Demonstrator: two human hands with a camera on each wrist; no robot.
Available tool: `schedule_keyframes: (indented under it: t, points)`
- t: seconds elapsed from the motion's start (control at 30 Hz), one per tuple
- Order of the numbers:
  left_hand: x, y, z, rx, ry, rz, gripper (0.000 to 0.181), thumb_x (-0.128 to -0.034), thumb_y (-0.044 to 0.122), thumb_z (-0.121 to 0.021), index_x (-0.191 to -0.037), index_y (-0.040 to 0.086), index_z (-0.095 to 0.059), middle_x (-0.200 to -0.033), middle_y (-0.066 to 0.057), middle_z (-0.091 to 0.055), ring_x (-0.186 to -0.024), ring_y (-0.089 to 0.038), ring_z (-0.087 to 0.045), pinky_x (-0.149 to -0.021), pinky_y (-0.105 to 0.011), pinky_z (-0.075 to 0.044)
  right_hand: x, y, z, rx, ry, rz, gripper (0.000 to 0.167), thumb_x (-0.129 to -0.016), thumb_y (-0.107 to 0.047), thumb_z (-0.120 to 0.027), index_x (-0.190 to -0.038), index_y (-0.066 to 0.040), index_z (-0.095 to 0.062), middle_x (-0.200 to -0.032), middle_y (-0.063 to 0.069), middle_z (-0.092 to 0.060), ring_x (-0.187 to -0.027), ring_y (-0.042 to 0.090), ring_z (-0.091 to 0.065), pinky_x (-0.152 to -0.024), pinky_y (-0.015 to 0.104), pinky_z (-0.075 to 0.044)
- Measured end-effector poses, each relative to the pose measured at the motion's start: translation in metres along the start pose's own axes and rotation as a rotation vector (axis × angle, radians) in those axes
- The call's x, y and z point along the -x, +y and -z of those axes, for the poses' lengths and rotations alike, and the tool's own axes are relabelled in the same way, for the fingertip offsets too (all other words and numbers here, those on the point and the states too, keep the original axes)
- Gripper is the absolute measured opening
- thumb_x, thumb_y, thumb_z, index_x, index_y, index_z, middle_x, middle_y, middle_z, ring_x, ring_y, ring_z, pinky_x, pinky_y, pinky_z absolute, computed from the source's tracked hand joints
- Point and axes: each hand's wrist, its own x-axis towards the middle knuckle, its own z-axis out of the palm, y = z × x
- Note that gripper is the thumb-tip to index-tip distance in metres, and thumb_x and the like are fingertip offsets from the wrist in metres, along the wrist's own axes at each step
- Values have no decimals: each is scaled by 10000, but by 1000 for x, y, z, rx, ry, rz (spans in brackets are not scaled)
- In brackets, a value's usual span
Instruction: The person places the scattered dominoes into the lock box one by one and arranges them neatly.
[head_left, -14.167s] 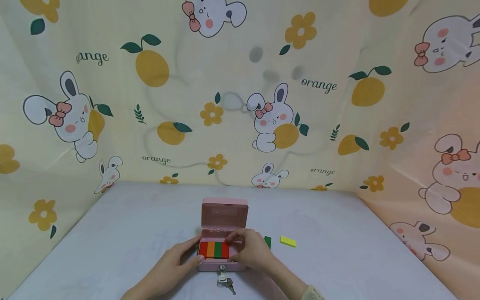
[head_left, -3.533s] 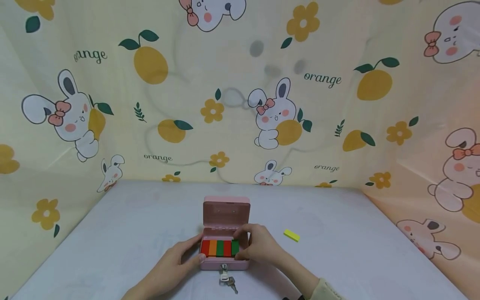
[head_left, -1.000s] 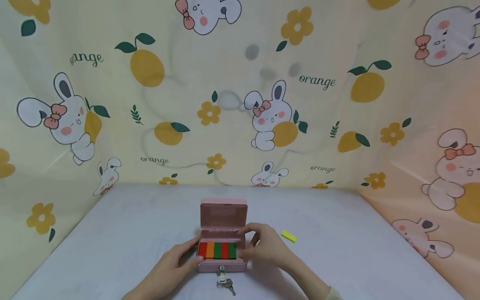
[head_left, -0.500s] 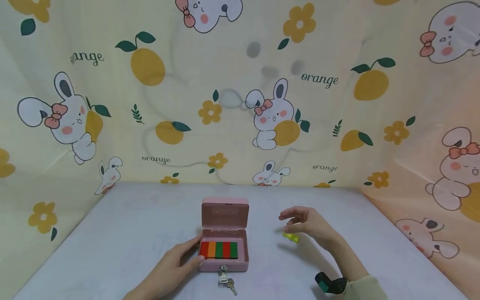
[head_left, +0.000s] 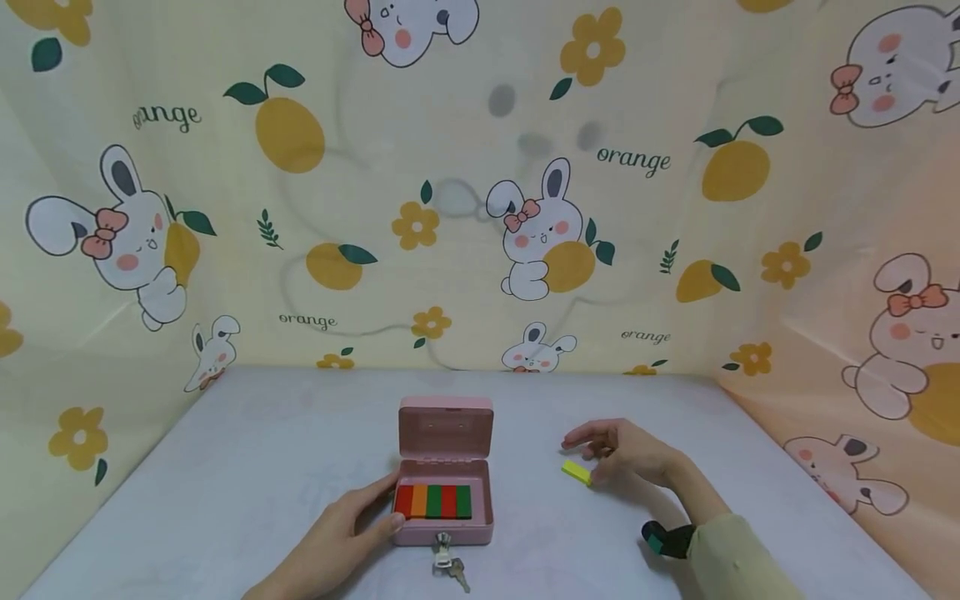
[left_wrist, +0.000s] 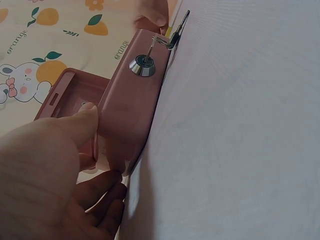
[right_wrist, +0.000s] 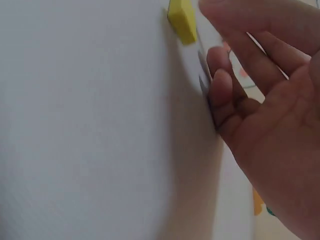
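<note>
A pink metal cash box [head_left: 483, 533] stands with its lid raised, a key in its front lock. Inside, red, orange and green blocks [head_left: 433, 502] lie side by side against the left, with a gap at the right. My left hand [head_left: 341, 527] holds the box's left side; in the left wrist view the thumb lies over the rim and the fingers are at the outer wall. A yellow block [head_left: 576, 472] lies on the table to the right. Over it my right hand [head_left: 633, 454] hovers, thumb close to the block's near end and fingers bent loosely, holding nothing.
Keys [head_left: 450, 567] on a ring hang from the lock in front of the box. A white cloth covers the table [head_left: 300, 433]. A printed curtain [head_left: 465, 333] closes off the back and sides.
A red block and then a green block have been placed in the box's row. My right hand has left the box and moved right to the yellow block. The left hand stays at the box.
</note>
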Motion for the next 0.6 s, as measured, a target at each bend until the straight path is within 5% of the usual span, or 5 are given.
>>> schedule_keyframes:
  t: [0.3, 0.6]
  points:
    - [0, 1, -1, 0, 8, 26, 736, -909, 522, -643, -1500, 140, -430, -1496, -94, -438, -1385, -394, -335, -1047, -643, -318, -5, 8, 9, -8, -112, -42, 583, -765, 67, -780, -1313, -50, -622, -1322, 130, -599, -1028, 306, -462, -742, 272, -434]
    - [-1, 2, -3, 0, 12, 51, 752, -897, 528, -654, -1498, 135, -432, -1493, -95, -443, -1384, -393, -338, -1046, -640, -323, -9, 15, 8, -37, -55, -74, 541, -708, 96, -799, -1217, -49, -685, -1235, 139, -648, -949, 276, -483, -733, 296, -434]
